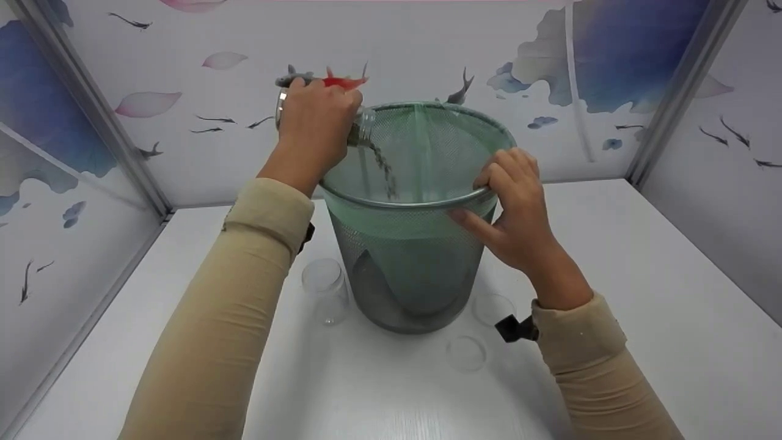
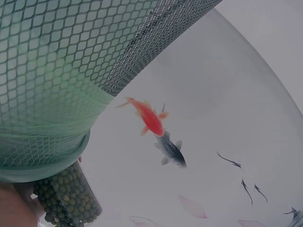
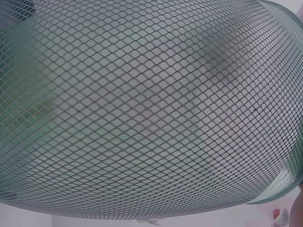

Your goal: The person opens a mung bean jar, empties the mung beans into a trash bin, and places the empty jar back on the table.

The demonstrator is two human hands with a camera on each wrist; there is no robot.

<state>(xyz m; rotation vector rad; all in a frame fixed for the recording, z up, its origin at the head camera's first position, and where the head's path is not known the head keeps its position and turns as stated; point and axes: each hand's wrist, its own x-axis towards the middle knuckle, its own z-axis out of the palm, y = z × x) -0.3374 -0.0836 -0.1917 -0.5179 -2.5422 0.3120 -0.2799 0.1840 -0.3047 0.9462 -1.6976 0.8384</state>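
Observation:
My left hand [image 1: 317,125] grips a clear jar [image 1: 365,125] and tilts it over the rim of a mesh wastebasket [image 1: 421,281]. A stream of small beans [image 1: 385,168] falls from its mouth into the basket. Up close in the left wrist view, the jar holds many round green beans [image 2: 71,198]. A thin green bag [image 1: 421,229] lines the basket and is folded over its rim. At the right side, my right hand [image 1: 519,214] holds that rim, thumb outside and fingers over the top. Mesh [image 3: 142,109] fills most of the right wrist view.
On the white table [image 1: 379,391], a clear jar [image 1: 325,290] stands left of the basket. Two clear round lids [image 1: 467,369] lie at its right front. Printed panels [image 1: 214,140] with fish and petals enclose the table at the back and sides.

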